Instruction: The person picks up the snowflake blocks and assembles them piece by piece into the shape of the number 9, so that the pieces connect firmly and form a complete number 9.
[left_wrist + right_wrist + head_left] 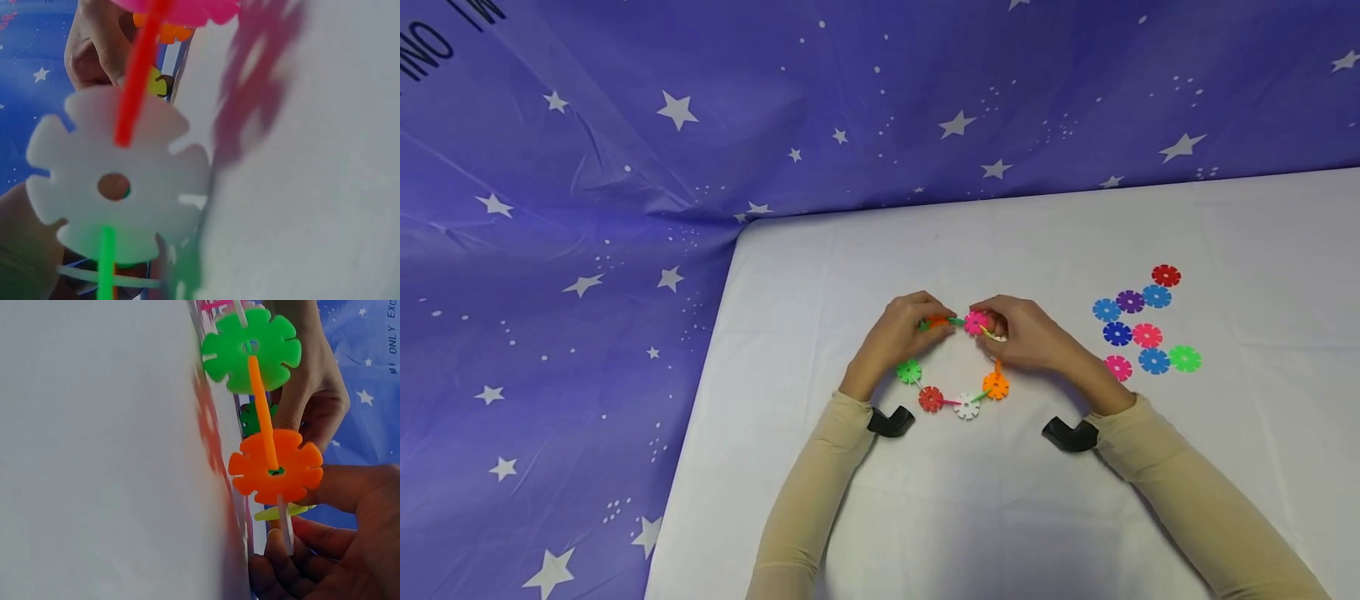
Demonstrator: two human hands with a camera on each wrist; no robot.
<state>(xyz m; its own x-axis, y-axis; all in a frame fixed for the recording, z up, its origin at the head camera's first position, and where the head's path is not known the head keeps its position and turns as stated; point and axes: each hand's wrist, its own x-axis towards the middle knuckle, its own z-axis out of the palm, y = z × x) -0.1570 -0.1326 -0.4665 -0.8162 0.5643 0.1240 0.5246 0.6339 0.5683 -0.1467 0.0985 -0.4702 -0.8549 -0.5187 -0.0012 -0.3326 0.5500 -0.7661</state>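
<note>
We had the disc chain (pixel 927 403) looped over the white table (pixel 970 517), white disc (pixel 970 412) nearest. Our left hand (pixel 901 333) pinched it at an orange disc (pixel 937 320), right hand (pixel 1026 333) at a pink disc (pixel 973 317). Loose discs (pixel 1142 331) lay right, starry cloth (pixel 865 83) behind.

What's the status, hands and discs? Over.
Left hand, right hand both pinching disc chain. Chain curves round, discs slotted together. Loose discs off to the right, nothing seen blocking.

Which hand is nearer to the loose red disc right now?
Right. The right hand, holding the disc chain, is left of the loose red disc and lower in the head view; the left hand, also holding the chain, is farther left.
</note>
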